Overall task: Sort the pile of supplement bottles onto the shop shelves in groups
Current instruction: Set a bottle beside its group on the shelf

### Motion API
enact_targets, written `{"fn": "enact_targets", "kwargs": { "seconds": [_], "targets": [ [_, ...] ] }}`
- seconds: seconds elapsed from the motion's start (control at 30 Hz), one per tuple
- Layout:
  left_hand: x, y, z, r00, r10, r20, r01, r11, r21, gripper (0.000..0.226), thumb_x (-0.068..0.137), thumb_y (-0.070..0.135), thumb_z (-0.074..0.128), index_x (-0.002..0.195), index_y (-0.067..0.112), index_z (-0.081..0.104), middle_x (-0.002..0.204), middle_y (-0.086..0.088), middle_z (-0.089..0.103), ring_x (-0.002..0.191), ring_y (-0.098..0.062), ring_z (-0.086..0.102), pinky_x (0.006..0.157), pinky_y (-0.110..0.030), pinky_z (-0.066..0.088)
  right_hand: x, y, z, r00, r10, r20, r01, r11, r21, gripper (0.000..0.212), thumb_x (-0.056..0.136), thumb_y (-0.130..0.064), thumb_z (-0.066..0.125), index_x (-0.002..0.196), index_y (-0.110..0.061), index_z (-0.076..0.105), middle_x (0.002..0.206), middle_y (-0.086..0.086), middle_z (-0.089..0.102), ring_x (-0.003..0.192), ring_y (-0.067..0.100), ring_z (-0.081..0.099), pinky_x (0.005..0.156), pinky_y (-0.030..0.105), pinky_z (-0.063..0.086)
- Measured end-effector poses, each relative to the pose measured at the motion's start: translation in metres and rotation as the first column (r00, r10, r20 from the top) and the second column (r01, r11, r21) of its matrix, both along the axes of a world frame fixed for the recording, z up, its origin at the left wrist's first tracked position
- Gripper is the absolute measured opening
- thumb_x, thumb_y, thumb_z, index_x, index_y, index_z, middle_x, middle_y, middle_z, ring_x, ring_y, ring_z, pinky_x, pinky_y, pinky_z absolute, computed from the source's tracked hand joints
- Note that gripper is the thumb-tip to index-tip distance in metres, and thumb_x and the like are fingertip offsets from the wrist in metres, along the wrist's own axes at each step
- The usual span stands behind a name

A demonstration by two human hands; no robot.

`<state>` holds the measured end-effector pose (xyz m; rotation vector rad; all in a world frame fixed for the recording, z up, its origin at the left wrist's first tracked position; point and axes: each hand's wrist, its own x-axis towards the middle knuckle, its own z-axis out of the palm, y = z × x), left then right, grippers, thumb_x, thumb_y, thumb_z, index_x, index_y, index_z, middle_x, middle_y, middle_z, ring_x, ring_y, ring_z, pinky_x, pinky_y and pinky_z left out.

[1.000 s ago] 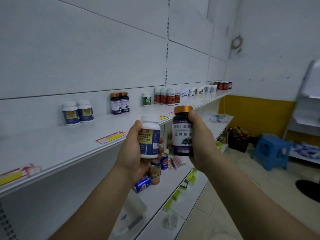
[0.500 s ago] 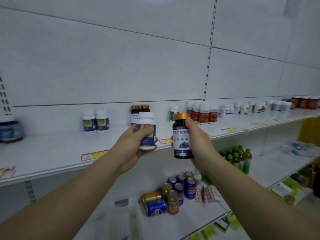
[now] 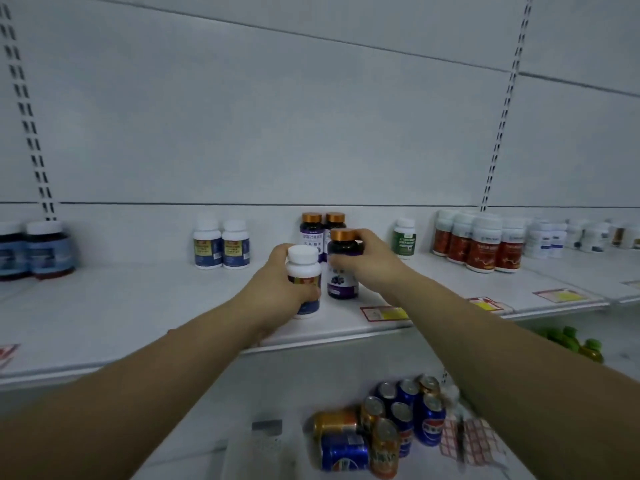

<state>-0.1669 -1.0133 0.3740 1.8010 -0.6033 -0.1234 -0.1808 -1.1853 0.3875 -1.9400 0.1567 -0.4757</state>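
gripping a white-capped bottle [image 3: 304, 279] upright on the shelf [image 3: 138, 306], left hand [image 3: 277, 292] wraps its side. right hand [image 3: 370, 258] pinches the dark copper-capped bottle [image 3: 343, 268] near its cap, standing just beside it. two matching copper-capped bottles [image 3: 320, 230] behind, two blue-label white bottles [image 3: 221, 244] to the left. cans [image 3: 381, 431] on the lower shelf.

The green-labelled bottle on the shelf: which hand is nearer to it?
Right. The right hand, gripping a dark orange-capped bottle, is just left of the green-labelled bottle; the left hand, holding a white bottle, is farther left.
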Motion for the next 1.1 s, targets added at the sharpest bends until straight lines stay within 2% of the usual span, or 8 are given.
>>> {"fn": "enact_targets", "kwargs": {
  "seconds": [0.17, 0.27, 0.33, 0.43, 0.6, 0.77, 1.0, 1.1],
  "targets": [
    [0.012, -0.007, -0.001, 0.996, 0.066, 0.055, -0.072, 0.991, 0.112, 0.059, 0.080, 0.012, 0.070, 0.128, 0.027, 0.039, 0.101, 0.011, 0.056, 0.088, -0.002, 0.053, 0.065, -0.014, 0.038, 0.037, -0.016, 0.000, 0.995, 0.090, -0.051, -0.096, 0.987, -0.126, 0.038, 0.081, -0.017, 0.072, 0.108, -0.030, 0.049, 0.103, -0.008, 0.059, 0.097, 0.014, 0.058, 0.088, 0.033, 0.046],
    [0.014, -0.012, 0.001, 0.993, 0.085, 0.082, -0.100, 0.974, 0.202, 0.068, 0.079, 0.014, 0.072, 0.134, 0.027, 0.034, 0.105, 0.010, 0.055, 0.093, -0.007, 0.054, 0.073, -0.019, 0.040, 0.059, -0.023, 0.002, 0.992, 0.095, -0.080, -0.110, 0.969, -0.223, 0.044, 0.080, -0.021, 0.073, 0.118, -0.023, 0.050, 0.111, -0.001, 0.061, 0.099, 0.018, 0.058, 0.087, 0.034, 0.048],
    [0.014, -0.016, 0.003, 0.991, 0.103, 0.086, -0.121, 0.964, 0.238, 0.071, 0.079, 0.017, 0.073, 0.136, 0.028, 0.031, 0.110, 0.009, 0.054, 0.098, -0.011, 0.054, 0.079, -0.021, 0.038, 0.067, -0.026, 0.001, 0.994, 0.085, -0.074, -0.102, 0.955, -0.277, 0.049, 0.082, -0.020, 0.071, 0.123, -0.020, 0.043, 0.111, -0.002, 0.057, 0.097, 0.016, 0.055, 0.081, 0.029, 0.043],
    [0.015, -0.021, 0.003, 0.988, 0.135, 0.077, -0.150, 0.958, 0.246, 0.073, 0.079, 0.017, 0.074, 0.137, 0.028, 0.031, 0.111, 0.009, 0.054, 0.098, -0.010, 0.055, 0.081, -0.022, 0.039, 0.076, -0.031, 0.000, 0.995, 0.080, -0.065, -0.097, 0.935, -0.340, 0.067, 0.085, -0.023, 0.069, 0.140, -0.018, 0.031, 0.124, 0.004, 0.054, 0.104, 0.020, 0.053, 0.082, 0.028, 0.041],
    [0.020, -0.024, 0.001, 0.982, 0.169, 0.086, -0.186, 0.945, 0.268, 0.074, 0.075, 0.019, 0.077, 0.134, 0.031, 0.034, 0.112, 0.011, 0.058, 0.093, -0.002, 0.056, 0.069, -0.014, 0.041, 0.085, -0.034, -0.001, 0.994, 0.083, -0.076, -0.105, 0.927, -0.361, 0.069, 0.087, -0.021, 0.069, 0.142, -0.014, 0.028, 0.132, 0.009, 0.051, 0.117, 0.026, 0.053, 0.088, 0.032, 0.044],
    [0.022, -0.022, -0.001, 0.981, 0.180, 0.073, -0.194, 0.922, 0.336, 0.080, 0.072, 0.021, 0.080, 0.136, 0.031, 0.034, 0.113, 0.014, 0.057, 0.095, -0.003, 0.056, 0.082, -0.022, 0.039, 0.093, -0.034, -0.005, 0.996, 0.049, -0.073, -0.073, 0.918, -0.390, 0.068, 0.085, -0.024, 0.070, 0.140, -0.014, 0.031, 0.133, 0.011, 0.051, 0.117, 0.029, 0.053, 0.094, 0.037, 0.046],
    [0.018, -0.022, 0.004, 0.983, 0.176, 0.048, -0.182, 0.926, 0.331, 0.075, 0.077, 0.016, 0.076, 0.137, 0.028, 0.034, 0.114, 0.012, 0.055, 0.098, -0.008, 0.054, 0.083, -0.022, 0.037, 0.093, -0.030, -0.005, 0.995, 0.022, -0.094, -0.058, 0.912, -0.406, 0.071, 0.084, -0.028, 0.071, 0.141, -0.013, 0.029, 0.135, 0.012, 0.047, 0.120, 0.030, 0.051, 0.098, 0.040, 0.044],
    [0.019, -0.008, 0.011, 0.981, 0.184, 0.067, -0.196, 0.916, 0.351, 0.069, 0.076, 0.013, 0.076, 0.133, 0.025, 0.040, 0.117, 0.010, 0.058, 0.103, -0.011, 0.056, 0.088, -0.025, 0.041, 0.085, -0.024, -0.001, 0.994, -0.030, 0.104, 0.079, 0.861, -0.502, 0.077, 0.082, -0.032, 0.070, 0.144, -0.015, 0.027, 0.137, 0.011, 0.036, 0.125, 0.031, 0.040, 0.102, 0.040, 0.039]
  ]
}}
